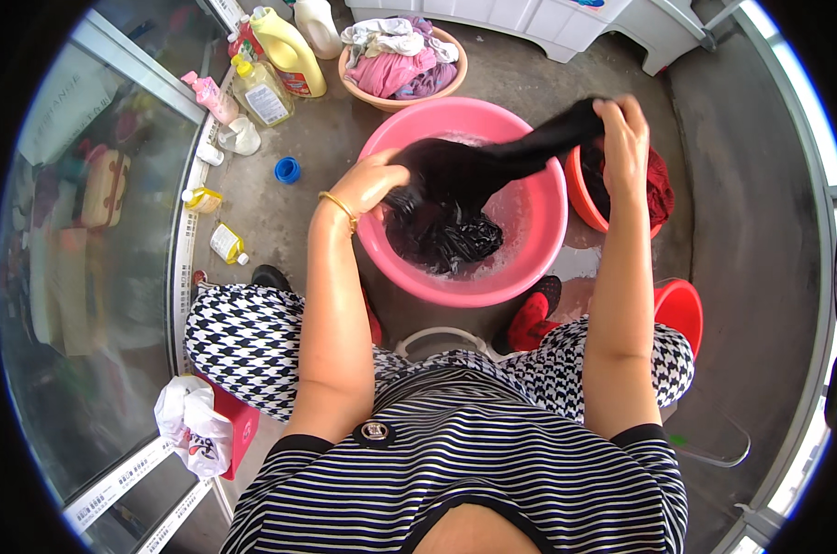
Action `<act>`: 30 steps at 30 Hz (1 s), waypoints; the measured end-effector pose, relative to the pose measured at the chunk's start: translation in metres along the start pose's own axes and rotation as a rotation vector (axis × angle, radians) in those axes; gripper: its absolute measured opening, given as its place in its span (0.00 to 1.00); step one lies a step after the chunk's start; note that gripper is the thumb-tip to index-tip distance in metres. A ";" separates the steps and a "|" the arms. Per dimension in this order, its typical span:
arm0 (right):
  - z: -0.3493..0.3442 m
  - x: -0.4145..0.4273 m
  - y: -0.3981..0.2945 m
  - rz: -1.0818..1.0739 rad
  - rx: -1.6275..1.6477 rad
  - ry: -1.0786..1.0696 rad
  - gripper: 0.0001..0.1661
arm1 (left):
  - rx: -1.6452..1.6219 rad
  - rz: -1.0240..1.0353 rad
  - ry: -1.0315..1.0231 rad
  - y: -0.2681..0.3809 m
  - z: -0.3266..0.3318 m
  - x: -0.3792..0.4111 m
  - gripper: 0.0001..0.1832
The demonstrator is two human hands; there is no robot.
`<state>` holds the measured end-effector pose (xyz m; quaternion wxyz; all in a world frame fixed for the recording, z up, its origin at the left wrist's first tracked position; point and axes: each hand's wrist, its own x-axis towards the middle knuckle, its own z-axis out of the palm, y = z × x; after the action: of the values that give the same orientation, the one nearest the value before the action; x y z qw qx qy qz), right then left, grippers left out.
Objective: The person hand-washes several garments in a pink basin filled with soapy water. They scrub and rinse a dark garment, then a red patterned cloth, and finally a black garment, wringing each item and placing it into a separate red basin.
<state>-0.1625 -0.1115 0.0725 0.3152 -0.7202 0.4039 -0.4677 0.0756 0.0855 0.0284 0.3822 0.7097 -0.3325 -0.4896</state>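
Note:
A wet black garment (453, 166) stretches between my two hands, its lower part hanging into a large pink plastic basin (460, 294). My left hand (366, 181) grips the cloth at the basin's left rim; a gold bangle is on that wrist. Raised beyond the basin's right rim, my right hand (622, 142) pinches the far end of the garment, slightly blurred. Bunched black fabric (470, 242) lies in the sudsy water below. Whether it is the same garment, I cannot tell.
A peach basin (463, 76) of clothes stands behind; a red basin (584, 204) with dark and red clothes is at right. Detergent bottles (287, 52), a blue cap (287, 170) and small yellow bottles (228, 242) line the left. A red bucket (685, 311) stands by my right knee.

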 end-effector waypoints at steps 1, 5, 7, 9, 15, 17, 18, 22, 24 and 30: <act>0.000 -0.004 0.013 0.163 0.019 -0.078 0.09 | 0.017 0.056 -0.149 0.000 -0.003 0.002 0.17; 0.025 -0.010 0.059 0.788 0.398 -0.228 0.12 | -0.629 0.012 -0.164 -0.034 0.005 0.048 0.15; 0.055 -0.019 0.098 1.022 0.603 -0.229 0.12 | -0.890 -0.015 0.091 -0.072 0.013 0.079 0.13; 0.077 -0.029 0.145 1.217 0.718 -0.204 0.13 | -0.991 -0.173 0.246 -0.088 0.034 0.104 0.15; 0.151 -0.082 0.221 1.174 0.817 -0.090 0.32 | -0.971 -0.084 0.483 -0.139 0.088 0.158 0.36; 0.172 -0.096 0.202 1.019 0.588 -0.079 0.47 | -0.589 -0.073 0.530 -0.153 0.102 0.159 0.40; 0.181 -0.108 0.197 0.879 0.431 -0.105 0.48 | -0.406 -0.071 0.554 -0.157 0.110 0.161 0.42; 0.201 -0.150 0.192 0.331 -0.122 -0.416 0.51 | 0.130 -0.309 0.472 -0.175 0.136 0.152 0.34; 0.199 -0.153 0.208 0.032 -0.241 -0.610 0.48 | 0.126 -0.462 0.418 -0.181 0.137 0.148 0.29; 0.205 -0.112 0.171 0.448 -0.172 -0.751 0.42 | 0.134 -0.586 0.379 -0.166 0.126 0.140 0.28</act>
<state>-0.0481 -0.0790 -0.1913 0.4725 -0.7586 0.4448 -0.0586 0.0145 0.0212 -0.2062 0.2331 0.8767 -0.0693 -0.4150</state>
